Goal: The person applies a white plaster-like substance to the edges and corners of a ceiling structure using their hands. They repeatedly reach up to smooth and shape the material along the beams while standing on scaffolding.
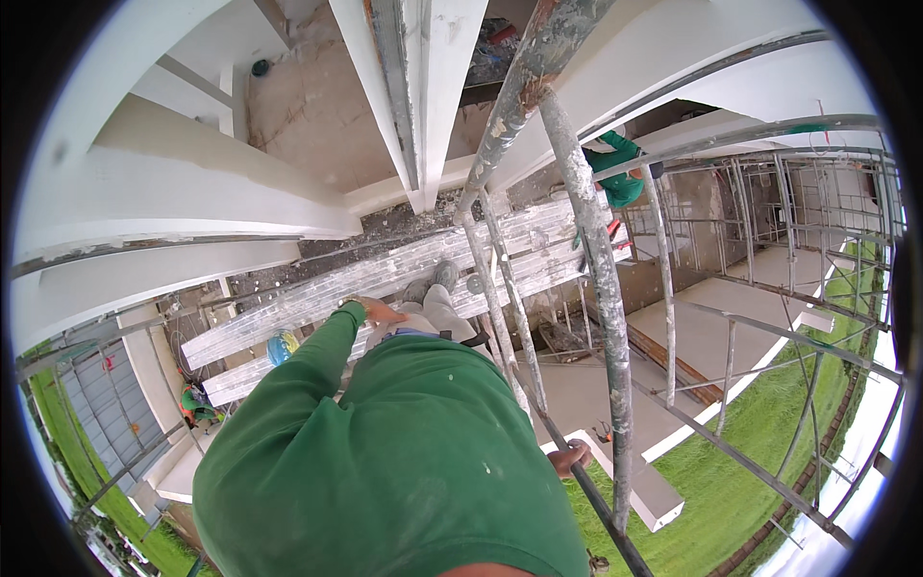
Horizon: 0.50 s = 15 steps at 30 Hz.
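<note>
My right hand (572, 458) is closed round a dark scaffold pole (604, 510) at my right side. My left hand (382, 311) lies against my left thigh, its fingers stretched out and holding nothing visible. Below me, my feet in dusty grey shoes (433, 281) stand on white-spattered scaffold planks (327, 288). Just beyond my left forearm, a blue and yellow container (282, 347) rests on the planks. A thick, paint-crusted upright pole (598, 288) rises close on my right.
White beams (192, 197) and a white column (447, 87) stand ahead. A co-worker in green (615, 171) is at the far right end of the planks; another person (197, 402) is lower at left. Red-handled tools (612, 231) lie on the planks. Below spreads grass (731, 481).
</note>
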Each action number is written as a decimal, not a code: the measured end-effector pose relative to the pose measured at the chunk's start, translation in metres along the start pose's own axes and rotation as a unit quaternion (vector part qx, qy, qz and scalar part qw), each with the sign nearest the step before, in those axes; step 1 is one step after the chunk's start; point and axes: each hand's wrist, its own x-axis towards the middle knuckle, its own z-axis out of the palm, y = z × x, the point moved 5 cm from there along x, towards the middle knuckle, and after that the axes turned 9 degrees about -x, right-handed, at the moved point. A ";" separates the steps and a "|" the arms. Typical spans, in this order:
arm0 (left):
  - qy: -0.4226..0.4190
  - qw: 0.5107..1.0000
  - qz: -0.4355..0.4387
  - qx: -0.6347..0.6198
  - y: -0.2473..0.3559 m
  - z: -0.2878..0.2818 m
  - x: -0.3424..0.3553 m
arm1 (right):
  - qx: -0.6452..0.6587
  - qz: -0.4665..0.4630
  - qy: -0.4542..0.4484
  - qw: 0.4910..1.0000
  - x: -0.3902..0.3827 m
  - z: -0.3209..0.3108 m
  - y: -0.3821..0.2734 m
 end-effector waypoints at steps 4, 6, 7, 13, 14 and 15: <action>0.267 0.948 0.149 0.083 0.040 -0.118 -0.013 | 0.013 0.071 0.001 0.997 -0.004 -0.006 0.033; 0.371 0.894 0.228 -0.109 0.079 -0.178 -0.050 | 0.019 0.097 0.019 0.995 -0.012 -0.011 0.046; 0.424 0.842 0.282 -0.177 0.082 -0.213 -0.057 | 0.001 0.089 0.020 0.996 -0.007 -0.007 0.045; 0.657 0.450 0.532 -0.288 0.171 -0.330 -0.213 | -0.061 0.019 0.084 0.994 -0.002 -0.001 0.030; 0.659 0.410 0.557 -0.296 0.191 -0.335 -0.247 | -0.062 0.043 0.065 0.995 -0.005 -0.003 0.031; 0.666 0.381 0.582 -0.269 0.205 -0.345 -0.274 | -0.062 0.065 0.043 0.995 -0.006 -0.005 0.032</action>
